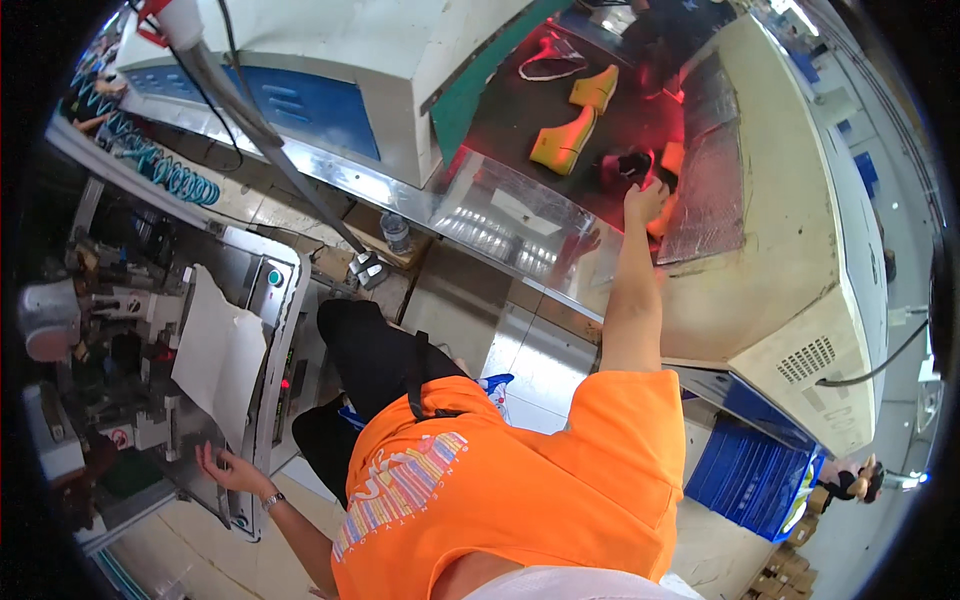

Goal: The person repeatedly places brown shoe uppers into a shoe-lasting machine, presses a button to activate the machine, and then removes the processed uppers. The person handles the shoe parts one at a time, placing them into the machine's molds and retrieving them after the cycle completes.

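A pale tiled floor (540,350) spreads before a red-lit dark belt (515,120). Far left of the belt, a white sheet (222,350) lies on a machine bench (296,300); the left grip (232,472), fingers spread, is near the sheet's lower end. A blue-panelled cabinet (285,70) stands immediately left of the belt. Two yellow-and-orange shoe forms (560,143) rest on the belt. At its near right, the right grip (648,202) reaches a dark shoe-like piece (630,165); whether it pinches cannot be told. Right of the belt stands a cream housing (790,220).
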`<action>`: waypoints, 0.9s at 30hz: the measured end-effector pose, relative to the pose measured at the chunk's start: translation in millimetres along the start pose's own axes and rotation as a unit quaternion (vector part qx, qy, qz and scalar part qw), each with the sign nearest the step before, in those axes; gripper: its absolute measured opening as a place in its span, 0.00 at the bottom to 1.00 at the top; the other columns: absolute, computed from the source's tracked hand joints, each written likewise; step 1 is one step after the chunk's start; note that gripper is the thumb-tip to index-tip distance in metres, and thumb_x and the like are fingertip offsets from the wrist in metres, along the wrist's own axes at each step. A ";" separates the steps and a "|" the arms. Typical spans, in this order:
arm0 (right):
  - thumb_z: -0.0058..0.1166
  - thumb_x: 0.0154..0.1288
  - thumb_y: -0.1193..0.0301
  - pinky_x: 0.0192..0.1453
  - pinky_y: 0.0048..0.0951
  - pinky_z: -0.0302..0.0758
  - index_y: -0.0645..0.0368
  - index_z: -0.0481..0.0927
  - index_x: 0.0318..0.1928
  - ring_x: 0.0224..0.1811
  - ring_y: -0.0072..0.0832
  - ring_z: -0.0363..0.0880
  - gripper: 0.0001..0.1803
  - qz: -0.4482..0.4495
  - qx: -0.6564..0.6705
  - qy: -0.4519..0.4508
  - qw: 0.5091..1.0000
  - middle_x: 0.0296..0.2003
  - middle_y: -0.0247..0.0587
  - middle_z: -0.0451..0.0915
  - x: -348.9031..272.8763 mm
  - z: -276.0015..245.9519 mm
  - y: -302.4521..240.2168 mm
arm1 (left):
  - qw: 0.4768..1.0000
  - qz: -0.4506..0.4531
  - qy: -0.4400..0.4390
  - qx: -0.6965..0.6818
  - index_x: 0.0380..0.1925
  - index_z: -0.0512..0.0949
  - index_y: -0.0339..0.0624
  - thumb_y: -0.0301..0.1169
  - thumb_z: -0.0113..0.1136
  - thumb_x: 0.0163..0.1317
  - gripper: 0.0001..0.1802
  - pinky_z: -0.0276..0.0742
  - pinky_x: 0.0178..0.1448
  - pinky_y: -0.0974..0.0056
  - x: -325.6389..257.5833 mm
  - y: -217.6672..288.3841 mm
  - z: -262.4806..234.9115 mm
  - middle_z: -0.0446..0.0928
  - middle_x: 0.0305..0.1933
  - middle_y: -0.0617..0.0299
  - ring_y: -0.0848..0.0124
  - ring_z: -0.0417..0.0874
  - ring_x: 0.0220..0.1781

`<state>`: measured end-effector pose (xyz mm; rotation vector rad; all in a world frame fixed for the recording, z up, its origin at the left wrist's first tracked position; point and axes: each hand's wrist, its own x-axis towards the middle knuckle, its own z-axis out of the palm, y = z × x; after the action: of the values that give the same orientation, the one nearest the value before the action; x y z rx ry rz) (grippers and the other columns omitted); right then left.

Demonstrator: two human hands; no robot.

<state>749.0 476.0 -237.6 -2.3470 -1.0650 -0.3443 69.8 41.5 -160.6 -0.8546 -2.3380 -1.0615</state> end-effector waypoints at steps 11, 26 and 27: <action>0.50 0.53 0.64 0.45 0.37 0.72 0.50 0.77 0.44 0.43 0.37 0.76 0.16 -0.209 -0.251 -0.231 0.917 0.41 0.44 0.78 22.2 33.4 1.2 | 0.997 -0.055 0.004 -0.055 0.32 0.75 0.40 0.15 0.47 0.52 0.11 0.71 0.47 0.65 -27.8 -19.5 -14.3 0.76 0.43 0.58 0.63 0.75 0.47; 0.51 0.57 0.74 0.33 0.23 0.67 0.65 0.73 0.31 0.28 0.18 0.66 0.06 -0.287 0.525 -0.232 0.767 0.26 0.31 0.70 -123.1 -271.6 -173.3 | 0.903 -0.010 -0.202 -0.380 0.41 0.72 0.40 0.26 0.53 0.57 0.11 0.69 0.48 0.68 32.3 132.2 -13.7 0.72 0.48 0.62 0.73 0.74 0.44; 0.51 0.56 0.76 0.35 0.22 0.66 0.65 0.72 0.31 0.29 0.19 0.66 0.04 -0.237 0.599 -0.281 0.712 0.27 0.32 0.70 -147.8 -276.7 -188.2 | 0.851 -0.026 -0.328 -0.410 0.45 0.70 0.39 0.28 0.52 0.58 0.14 0.67 0.52 0.68 34.1 155.5 -15.3 0.70 0.51 0.60 0.72 0.72 0.49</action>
<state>506.9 330.7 -4.8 -0.9420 -1.4990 0.7674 154.0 122.0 -51.0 -1.6824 -2.3678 -2.1319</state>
